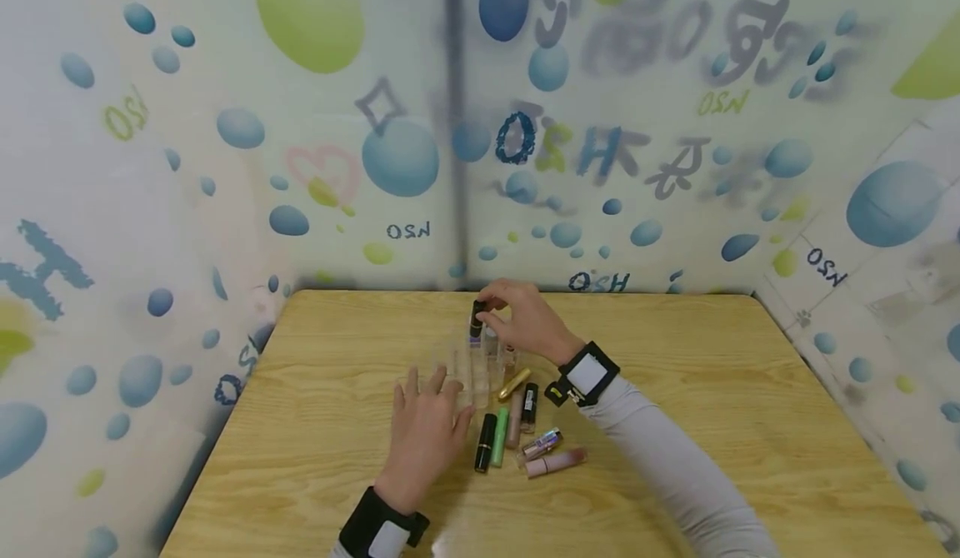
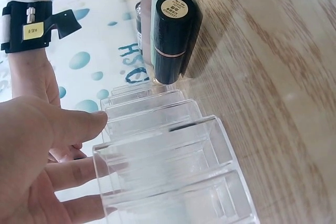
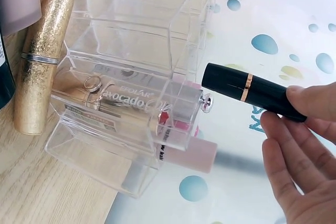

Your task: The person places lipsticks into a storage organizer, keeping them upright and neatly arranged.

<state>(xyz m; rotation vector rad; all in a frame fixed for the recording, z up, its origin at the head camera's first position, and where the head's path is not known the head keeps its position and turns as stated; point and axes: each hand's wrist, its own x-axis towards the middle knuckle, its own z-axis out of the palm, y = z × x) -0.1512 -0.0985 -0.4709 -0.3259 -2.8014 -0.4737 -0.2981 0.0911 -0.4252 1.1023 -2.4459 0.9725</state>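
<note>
My right hand (image 1: pixel 528 323) pinches a black lipstick tube with a gold band (image 3: pixel 226 81) between thumb and fingers. In the head view the tube is held over the far end of a clear lipstick organizer (image 1: pixel 471 375). Spread and fairly straight, the fingers of my left hand (image 1: pixel 423 437) lie at the organizer's left side. The left wrist view has its thumb and fingertips at the clear walls (image 2: pixel 157 129). Several compartments there hold nothing. A clear-capped "avocado" lipstick (image 3: pixel 131 98) and a pink tube (image 3: pixel 191 154) occupy slots near the right hand.
On the wooden table (image 1: pixel 315 375), just nearer than the organizer, lie a gold lipstick (image 1: pixel 514 384), a black tube (image 1: pixel 486 442), a green tube (image 1: pixel 499 437) and several other cosmetic tubes. A patterned wall covering (image 1: pixel 405 250) rises behind the table's far edge.
</note>
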